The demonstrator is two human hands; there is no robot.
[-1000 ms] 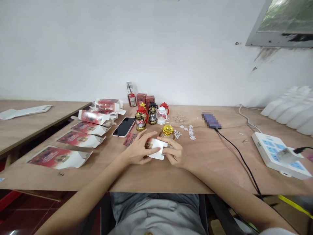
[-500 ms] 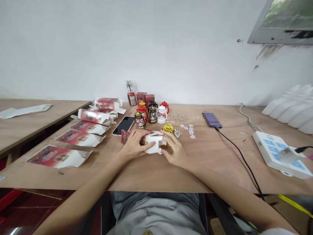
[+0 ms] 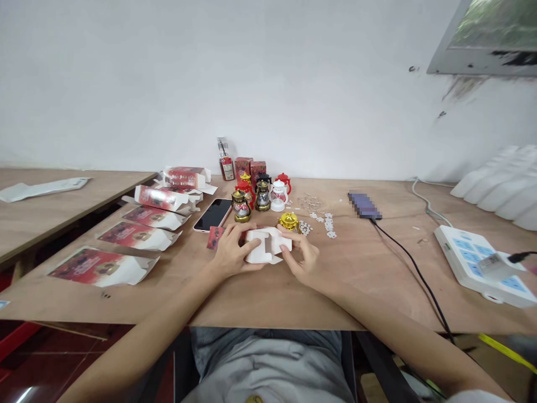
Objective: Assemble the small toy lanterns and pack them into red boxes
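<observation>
A small red printed carton (image 3: 257,252) with white inner flaps lies on its side between my hands, its flapped end turned to the right. My left hand (image 3: 231,249) wraps round the carton's body, thumb on the white card. With thumb and fingers my right hand (image 3: 302,255) pinches a white flap at the end. Just behind the right fingers stands a gold mini lantern (image 3: 288,220). Farther back is a cluster of mini lanterns, among them a white one (image 3: 278,196), a bronze one (image 3: 241,206) and a red one (image 3: 284,182).
Flattened red cartons (image 3: 133,235) lie in a row at left, near a phone (image 3: 213,215). Small white parts (image 3: 329,225) and thin wire pieces (image 3: 309,201) lie right of the lanterns. A second phone (image 3: 364,205) trails a black cable; a power strip (image 3: 482,263) sits at far right.
The flaps at the carton's right end have spread wider, and my right fingers now pinch one flap. More of the white inside faces me. The left hand keeps its hold.
</observation>
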